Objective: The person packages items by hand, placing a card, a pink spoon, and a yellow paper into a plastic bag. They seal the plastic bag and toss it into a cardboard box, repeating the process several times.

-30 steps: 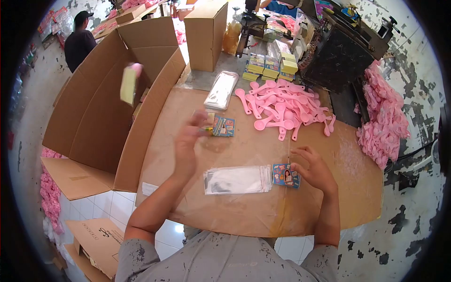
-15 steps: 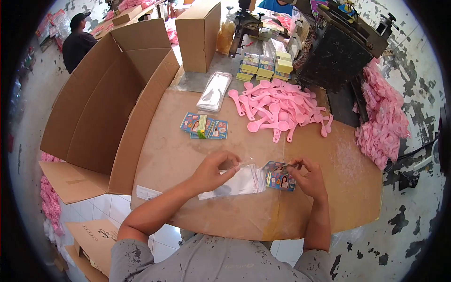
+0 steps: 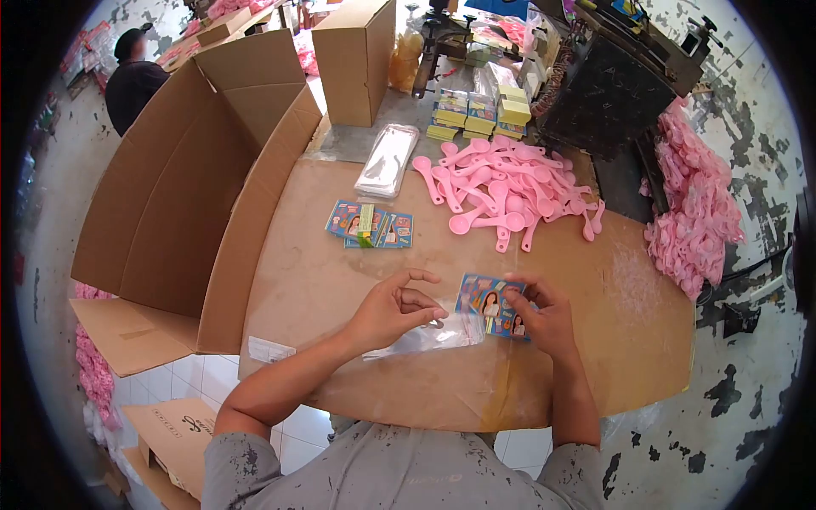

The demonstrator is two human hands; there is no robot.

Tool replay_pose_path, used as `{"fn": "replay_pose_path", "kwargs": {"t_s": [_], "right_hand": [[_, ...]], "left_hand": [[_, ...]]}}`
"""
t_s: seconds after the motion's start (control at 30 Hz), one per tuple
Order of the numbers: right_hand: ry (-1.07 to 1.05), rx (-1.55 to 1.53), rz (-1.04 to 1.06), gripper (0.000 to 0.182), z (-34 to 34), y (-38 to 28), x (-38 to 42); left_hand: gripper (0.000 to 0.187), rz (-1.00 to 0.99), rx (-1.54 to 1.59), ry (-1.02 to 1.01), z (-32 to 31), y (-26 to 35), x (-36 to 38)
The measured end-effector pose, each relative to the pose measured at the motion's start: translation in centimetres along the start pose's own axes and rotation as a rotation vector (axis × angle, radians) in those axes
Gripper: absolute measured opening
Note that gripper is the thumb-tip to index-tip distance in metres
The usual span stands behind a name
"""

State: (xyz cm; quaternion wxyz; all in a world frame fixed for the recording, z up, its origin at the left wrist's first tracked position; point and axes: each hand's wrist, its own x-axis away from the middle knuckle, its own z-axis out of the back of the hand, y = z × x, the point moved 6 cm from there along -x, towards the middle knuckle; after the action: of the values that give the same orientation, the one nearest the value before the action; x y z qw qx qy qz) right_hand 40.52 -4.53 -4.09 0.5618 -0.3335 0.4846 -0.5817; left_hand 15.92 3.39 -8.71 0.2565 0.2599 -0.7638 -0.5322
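My left hand (image 3: 395, 312) pinches the edge of a clear plastic bag (image 3: 438, 335) that lies on the cardboard tabletop (image 3: 374, 399). Between the fingers and thumb of my right hand (image 3: 542, 316) is a blue printed card (image 3: 480, 295), lifted beside the bag. More such cards (image 3: 518, 327) lie under that hand. Farther up, a banded bundle of blue cards (image 3: 367, 225) rests on the cardboard. Behind it is a stack of clear bags (image 3: 388, 161). A pile of pink spoons (image 3: 510, 191) spreads to the right of the bags.
A large open carton (image 3: 183, 187) stands at the left, with an upright box (image 3: 355, 64) behind. Card stacks (image 3: 478, 115) sit at the back beside a black machine (image 3: 603, 89). Pink packets (image 3: 693, 204) hang at the right. A person (image 3: 134, 81) is at the far left.
My right hand has raised a card and moved it left toward the bag. My left hand has shifted slightly, with the bag's edge at its fingertips.
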Motion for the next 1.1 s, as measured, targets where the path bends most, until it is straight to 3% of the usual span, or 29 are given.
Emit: {"fn": "replay_pose_path", "kwargs": {"t_s": [0.17, 0.23, 0.37, 0.47, 0.57, 0.63, 0.73, 0.83, 1.03, 1.1], "right_hand": [[-0.222, 0.243, 0.247, 0.029, -3.1, -3.5, 0.0], [-0.162, 0.137, 0.016, 0.025, -3.5, -2.8, 0.2], [-0.051, -0.058, -0.242, 0.020, -4.0, -0.1, 1.1], [-0.371, 0.084, 0.074, 0.018, -5.9, -3.1, 0.2], [-0.297, 0.313, 0.283, 0.014, -4.8, -2.7, -3.0], [-0.070, 0.632, 0.443, 0.018, -3.4, -2.7, -6.6], [-0.003, 1.059, 0.565, 0.028, -3.4, -0.7, -9.8], [-0.123, 1.198, 0.492, 0.037, -4.0, 0.0, -10.3], [-0.236, 0.738, 0.174, 0.039, -2.2, -1.4, -8.0], [-0.248, 0.461, 0.138, 0.043, -2.2, -3.4, -7.1]], "left_hand": [[0.050, -0.010, -0.273, -0.065, -0.9, 0.5, 0.6], [0.049, -0.034, -0.446, -0.109, -1.9, 1.4, 1.0], [0.048, -0.024, -0.261, -0.116, -2.1, 0.1, 1.1], [0.048, -0.022, -0.162, -0.087, -1.6, 0.0, 1.0], [0.044, -0.017, -0.163, -0.047, -0.9, 0.6, 1.0], [0.040, -0.063, -0.131, -0.010, -0.6, 0.5, 0.8], [0.036, -0.095, -0.112, 0.002, -0.2, 0.3, 0.5], [0.035, -0.053, -0.068, -0.003, -0.1, 0.6, 0.5], [0.035, -0.052, -0.066, 0.039, 0.7, 0.8, 0.4], [0.035, -0.047, -0.069, 0.054, 0.7, 0.8, 0.4]]}}
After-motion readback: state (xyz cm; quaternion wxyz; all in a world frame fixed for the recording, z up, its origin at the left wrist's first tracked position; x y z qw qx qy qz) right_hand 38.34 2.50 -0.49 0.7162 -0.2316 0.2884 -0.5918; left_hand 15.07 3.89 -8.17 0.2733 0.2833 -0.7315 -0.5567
